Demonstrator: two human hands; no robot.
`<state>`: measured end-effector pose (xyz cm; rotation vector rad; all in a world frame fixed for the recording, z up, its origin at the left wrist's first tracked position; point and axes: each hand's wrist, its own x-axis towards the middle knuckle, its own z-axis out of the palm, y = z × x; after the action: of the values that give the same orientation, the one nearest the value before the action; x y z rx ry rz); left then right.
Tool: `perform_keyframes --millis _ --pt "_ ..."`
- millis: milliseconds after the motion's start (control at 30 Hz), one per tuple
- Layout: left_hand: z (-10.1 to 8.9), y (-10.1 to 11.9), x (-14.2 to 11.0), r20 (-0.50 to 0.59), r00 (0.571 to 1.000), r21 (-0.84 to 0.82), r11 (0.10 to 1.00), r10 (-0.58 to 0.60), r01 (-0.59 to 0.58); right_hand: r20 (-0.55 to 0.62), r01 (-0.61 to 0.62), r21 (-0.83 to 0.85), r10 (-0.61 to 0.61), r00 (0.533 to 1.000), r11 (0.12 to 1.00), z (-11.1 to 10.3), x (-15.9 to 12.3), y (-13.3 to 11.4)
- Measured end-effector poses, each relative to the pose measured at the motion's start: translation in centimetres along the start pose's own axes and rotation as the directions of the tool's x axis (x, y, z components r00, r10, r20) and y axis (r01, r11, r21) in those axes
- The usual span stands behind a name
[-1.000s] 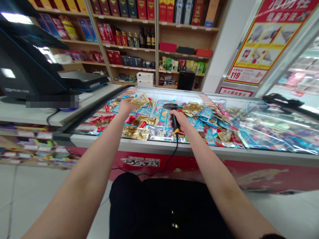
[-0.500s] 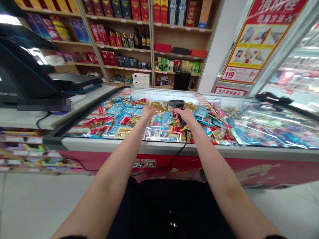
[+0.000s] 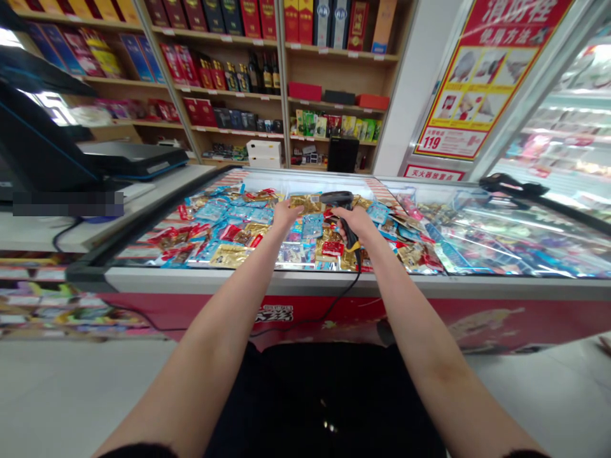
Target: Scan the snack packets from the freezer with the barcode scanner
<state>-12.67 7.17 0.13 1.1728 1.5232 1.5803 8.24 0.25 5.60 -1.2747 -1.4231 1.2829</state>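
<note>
My right hand (image 3: 357,224) grips a black handheld barcode scanner (image 3: 340,202) with a yellow band near its base. Its nose points left, and a black cable (image 3: 334,310) runs from it down over the freezer's front. My left hand (image 3: 287,215) reaches out over the glass, its fingertips at a gold foil packet (image 3: 305,203) just in front of the scanner's nose. The packet seems pinched in those fingers, though its lower edge blends into the gold packets below. Under both hands, many blue, gold and red snack packets (image 3: 229,234) lie inside the freezer.
The packets lie in a long glass-topped chest freezer (image 3: 305,284) with a red front panel. A white counter with a black till (image 3: 42,140) stands to the left. Shelves of boxed liquor rise behind, a red-and-yellow poster (image 3: 487,83) hangs right, and a black object (image 3: 512,186) rests on the glass.
My left hand has moved right, bringing the gold packet from over the pile to the scanner's nose. My hands are closer together, and the whole scene has shifted left in view.
</note>
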Motion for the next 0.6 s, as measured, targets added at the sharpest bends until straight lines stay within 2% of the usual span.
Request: perform_keyframes --millis 600 --pt "-0.2 -0.4 0.9 -0.02 0.999 -0.021 0.999 -0.027 0.026 0.03 -0.022 0.031 0.021 0.999 0.999 0.1 0.2 0.3"
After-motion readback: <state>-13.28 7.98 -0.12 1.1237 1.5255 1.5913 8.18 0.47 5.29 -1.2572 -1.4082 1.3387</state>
